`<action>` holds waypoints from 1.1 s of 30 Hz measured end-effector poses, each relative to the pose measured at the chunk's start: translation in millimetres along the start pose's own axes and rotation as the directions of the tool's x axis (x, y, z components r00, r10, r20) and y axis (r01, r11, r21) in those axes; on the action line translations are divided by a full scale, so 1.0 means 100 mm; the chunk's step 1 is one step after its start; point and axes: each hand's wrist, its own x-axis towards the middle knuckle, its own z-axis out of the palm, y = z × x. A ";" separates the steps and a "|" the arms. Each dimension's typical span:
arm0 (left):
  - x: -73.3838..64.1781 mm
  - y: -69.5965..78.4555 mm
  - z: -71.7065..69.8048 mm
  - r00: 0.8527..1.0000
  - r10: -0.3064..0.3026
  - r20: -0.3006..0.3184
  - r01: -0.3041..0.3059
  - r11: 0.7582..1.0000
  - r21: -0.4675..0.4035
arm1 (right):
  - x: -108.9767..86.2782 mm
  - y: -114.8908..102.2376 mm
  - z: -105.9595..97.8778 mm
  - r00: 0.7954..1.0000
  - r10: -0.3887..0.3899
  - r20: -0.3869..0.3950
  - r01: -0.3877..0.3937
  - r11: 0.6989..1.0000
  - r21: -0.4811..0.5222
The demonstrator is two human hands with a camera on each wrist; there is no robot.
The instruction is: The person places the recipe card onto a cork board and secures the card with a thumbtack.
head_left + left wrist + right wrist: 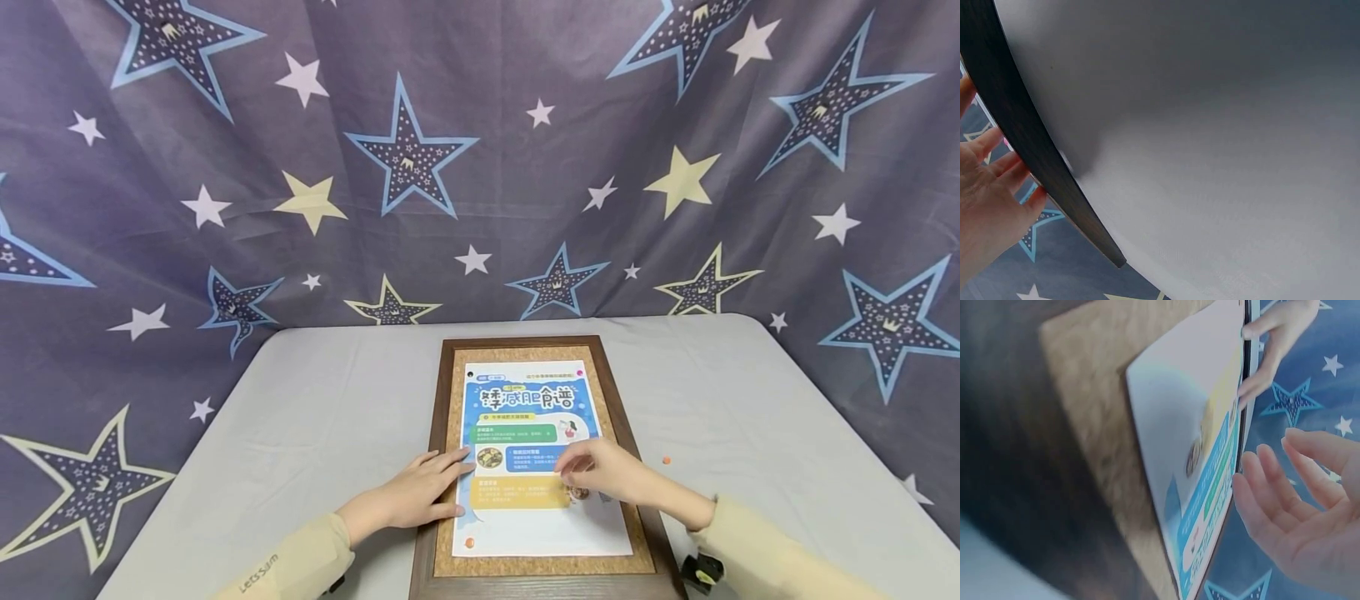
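A printed poster (pixel 540 533) with blue, green and yellow panels lies on a cork board (pixel 555 567) in a dark brown wooden frame (pixel 438 417). A black pushpin (pixel 470 373) is at its top left corner, a pink pushpin (pixel 580 373) at the top right, and an orange pushpin (pixel 469 542) at the bottom left. My left hand (pixel 412 492) rests across the frame's left side, its fingertips on the poster's left edge. Over the poster's right half is my right hand (pixel 600 471); in the right wrist view its fingers (pixel 1272 506) are loosely bent with nothing between them.
A small orange pushpin (pixel 666 460) lies on the grey-covered table (pixel 337 400) right of the frame. Behind the table hangs a dark curtain (pixel 495 167) patterned with stars. A black wrist device (pixel 702 573) shows below the right sleeve.
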 end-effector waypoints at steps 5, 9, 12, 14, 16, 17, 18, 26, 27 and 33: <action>0.00 0.00 0.00 1.000 -0.002 0.004 0.002 1.000 0.000 | -0.07 0.08 -0.11 0.995 -0.051 -0.082 0.045 0.996 -0.082; 0.00 0.00 0.01 1.000 -0.002 0.005 0.002 1.000 -0.003 | -0.13 0.15 -0.19 0.989 -0.061 -0.135 0.045 0.992 -0.115; -0.01 0.00 0.01 1.000 -0.003 0.007 0.003 1.000 -0.009 | -0.18 0.21 -0.25 0.984 -0.055 -0.168 0.032 0.990 -0.135; -0.01 0.01 0.02 1.000 -0.004 0.008 0.004 1.000 -0.011 | -0.21 0.25 -0.28 0.980 -0.056 -0.189 0.027 0.988 -0.151; -0.01 0.01 0.02 1.000 -0.004 0.008 0.004 1.000 -0.013 | -0.24 0.28 -0.31 0.976 -0.057 -0.212 0.020 0.985 -0.173; -0.01 0.01 0.02 1.000 -0.003 0.008 0.003 1.000 -0.013 | -0.26 0.30 -0.33 0.973 -0.058 -0.223 0.017 0.983 -0.182; -0.01 0.01 0.02 1.000 -0.001 0.007 0.002 1.000 -0.013 | -0.28 0.31 -0.34 0.971 -0.056 -0.233 0.011 0.982 -0.189; 0.00 -0.01 0.03 1.000 0.005 0.005 -0.005 1.000 -0.012 | -0.39 0.41 -0.48 0.951 -0.067 -0.301 -0.002 0.975 -0.223; 0.00 -0.01 0.03 1.000 0.005 0.005 -0.005 1.000 -0.012 | -0.41 0.42 -0.50 0.950 -0.071 -0.305 0.000 0.974 -0.227; 0.01 -0.02 0.02 1.000 0.003 0.005 -0.003 1.000 -0.014 | -0.47 0.50 -0.58 0.948 -0.086 -0.308 0.001 0.963 -0.268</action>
